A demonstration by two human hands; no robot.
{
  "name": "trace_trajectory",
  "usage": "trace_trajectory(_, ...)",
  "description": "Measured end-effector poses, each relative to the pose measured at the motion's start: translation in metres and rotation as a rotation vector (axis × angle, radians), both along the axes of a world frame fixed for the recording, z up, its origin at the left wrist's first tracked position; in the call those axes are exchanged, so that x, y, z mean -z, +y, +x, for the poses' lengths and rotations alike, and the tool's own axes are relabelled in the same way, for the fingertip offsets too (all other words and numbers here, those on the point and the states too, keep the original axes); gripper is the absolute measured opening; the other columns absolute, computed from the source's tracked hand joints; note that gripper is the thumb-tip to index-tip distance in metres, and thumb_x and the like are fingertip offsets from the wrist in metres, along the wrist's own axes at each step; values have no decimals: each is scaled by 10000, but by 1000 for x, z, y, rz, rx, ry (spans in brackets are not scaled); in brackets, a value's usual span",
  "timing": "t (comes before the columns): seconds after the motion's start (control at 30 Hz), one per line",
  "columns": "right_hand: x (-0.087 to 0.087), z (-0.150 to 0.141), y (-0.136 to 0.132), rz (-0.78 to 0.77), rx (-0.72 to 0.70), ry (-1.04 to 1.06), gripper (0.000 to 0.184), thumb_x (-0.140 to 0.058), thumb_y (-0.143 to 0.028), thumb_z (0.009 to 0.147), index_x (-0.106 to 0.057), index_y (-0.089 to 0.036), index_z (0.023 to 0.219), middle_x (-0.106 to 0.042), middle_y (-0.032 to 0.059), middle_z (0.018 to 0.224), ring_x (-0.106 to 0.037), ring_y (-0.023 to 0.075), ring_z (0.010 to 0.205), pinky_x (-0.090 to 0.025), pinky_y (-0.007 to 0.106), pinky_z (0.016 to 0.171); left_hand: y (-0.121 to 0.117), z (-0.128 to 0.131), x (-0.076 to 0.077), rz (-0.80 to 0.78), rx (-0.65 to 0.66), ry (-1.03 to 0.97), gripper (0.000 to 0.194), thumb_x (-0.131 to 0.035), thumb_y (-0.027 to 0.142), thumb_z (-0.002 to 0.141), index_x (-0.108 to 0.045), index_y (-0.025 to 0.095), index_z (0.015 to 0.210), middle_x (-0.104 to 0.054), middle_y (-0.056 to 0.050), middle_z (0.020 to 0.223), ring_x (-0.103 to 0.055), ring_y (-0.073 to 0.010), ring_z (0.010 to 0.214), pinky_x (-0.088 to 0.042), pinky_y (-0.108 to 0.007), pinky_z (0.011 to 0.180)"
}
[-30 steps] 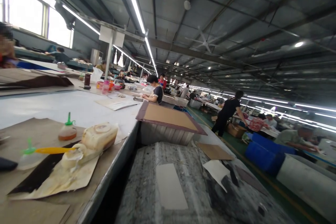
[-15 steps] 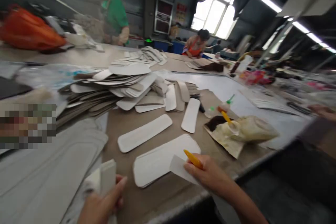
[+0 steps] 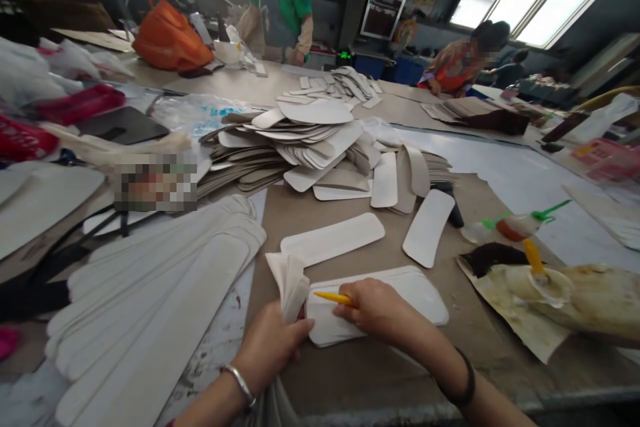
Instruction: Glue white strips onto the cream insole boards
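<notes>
My left hand [image 3: 267,340] is closed around a bundle of thin off-white pieces [image 3: 289,280], their upper ends fanned out. Just right of it, my right hand [image 3: 377,310] grips a yellow pointed tool [image 3: 326,297], its tip directed left towards the bundle. Under my right hand lies a stack of white rounded panels [image 3: 423,293]. Beyond that stack are a single white panel [image 3: 333,239] and a shorter white piece [image 3: 429,228]. At the right, a cut-open plastic jug [image 3: 590,293] rests on its side with a yellow handle [image 3: 534,257] in its mouth.
Long white panels [image 3: 165,320] fan out at the left. A tall heap of pieces [image 3: 310,140] stands behind the work area. Two squeeze bottles with green tips [image 3: 520,225] are near the jug. A person in green [image 3: 287,0] and another in orange [image 3: 457,70] are across the table.
The view has swung left from the aisle to the tabletop, bringing my hands into sight. Since half a second ago, my right hand has brought the yellow tool close to the bundle in my left.
</notes>
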State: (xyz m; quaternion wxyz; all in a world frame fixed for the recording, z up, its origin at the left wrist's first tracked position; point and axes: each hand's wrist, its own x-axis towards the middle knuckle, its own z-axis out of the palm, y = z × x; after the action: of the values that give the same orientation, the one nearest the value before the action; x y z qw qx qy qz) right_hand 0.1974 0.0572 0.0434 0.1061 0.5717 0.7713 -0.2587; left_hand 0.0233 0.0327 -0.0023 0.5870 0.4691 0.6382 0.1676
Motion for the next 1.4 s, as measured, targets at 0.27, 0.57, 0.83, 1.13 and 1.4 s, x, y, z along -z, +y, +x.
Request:
trace_trajectory(0.27, 4, -2, 4, 45, -99, -95, 205, -517, -348, 816, -668, -210, 826, -695, 70, 750, -628, 207, 693, -356, 243, 546, 2, -1, 2, -47, 17, -8, 80, -517, 245, 659, -486, 189, 611, -443, 82, 311, -352, -84, 266, -238, -182, 299)
trace_trajectory(0.57, 4, -13, 3, 105, -129, -132, 216, -508, -320, 827, -674, -184, 856, -703, 118, 811, -646, 241, 755, -417, 275, 599, 6, 2, 3, 4, 43, 54, 90, -531, 269, 690, -515, 186, 658, -444, 83, 299, -401, -97, 269, -286, -183, 313)
trace_trajectory(0.83, -14, 52, -17, 93, 16, -206, 171, -537, -313, 808, -654, -188, 799, -682, 82, 814, -629, 236, 779, -411, 276, 627, 6, 5, -2, 0, 82, 114, 107, -502, 279, 710, -494, 184, 661, -462, 54, 274, -433, -128, 268, -297, -196, 309)
trace_trajectory(1.13, -4, 119, -44, 194, 374, -250, 200, -388, -264, 882, -567, -177, 872, -638, 62, 893, -591, 186, 832, -388, 251, 688, 4, 1, 17, 53, 103, 136, 240, -516, 431, 663, -471, 203, 605, -503, 29, 284, -450, -142, 269, -290, -211, 326)
trace_trajectory(1.4, 8, 114, -33, 198, 444, -330, 187, -468, -328, 836, -590, -187, 851, -672, 90, 875, -615, 242, 852, -387, 282, 648, 1, 3, 14, 105, 63, 166, 279, -518, 474, 625, -473, 206, 567, -515, 5, 280, -454, -156, 262, -291, -222, 329)
